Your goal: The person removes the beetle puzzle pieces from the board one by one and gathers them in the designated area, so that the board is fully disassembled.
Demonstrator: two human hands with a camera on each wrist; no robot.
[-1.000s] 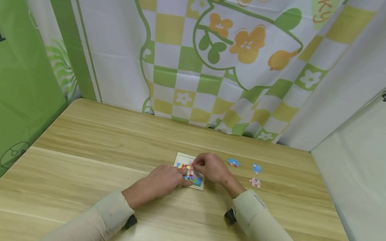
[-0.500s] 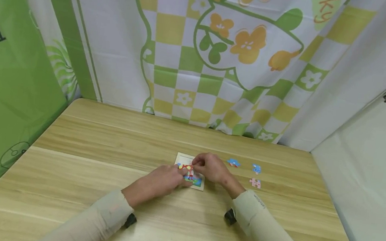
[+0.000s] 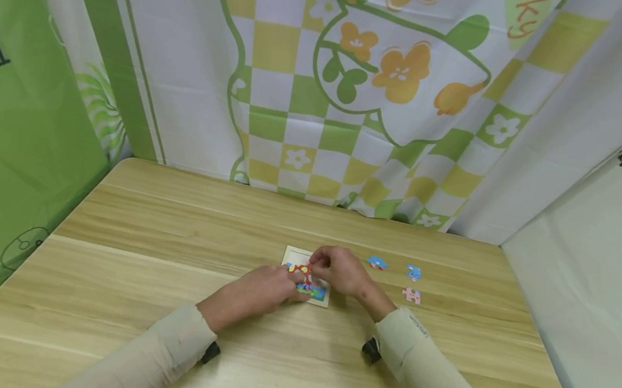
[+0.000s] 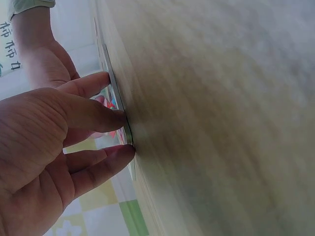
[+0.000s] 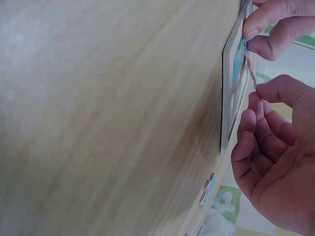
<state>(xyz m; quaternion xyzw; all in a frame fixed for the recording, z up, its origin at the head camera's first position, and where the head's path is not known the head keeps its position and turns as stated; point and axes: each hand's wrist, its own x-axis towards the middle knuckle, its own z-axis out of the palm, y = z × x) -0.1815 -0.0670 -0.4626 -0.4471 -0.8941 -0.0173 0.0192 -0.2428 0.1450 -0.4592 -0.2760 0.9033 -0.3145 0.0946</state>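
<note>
Wooden puzzle tray (image 5: 226, 105), flat on table (image 3: 104, 266), under left hand (image 3: 264, 288), fingers spread at edge and picture, seemingly for steadiness. Thin piece (image 5: 252, 74), slanted over tray, pinched in right hand (image 3: 342, 269), thumb to fingertip, apparently for fine control. Three loose pieces (image 3: 412, 296), right of tray, within reach.

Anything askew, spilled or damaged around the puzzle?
Only the piece pinched by the right hand: it slants up from the puzzle board instead of lying flat, unsurprising while held. Three loose pieces lie beside the board. No spill or damage visible.
</note>
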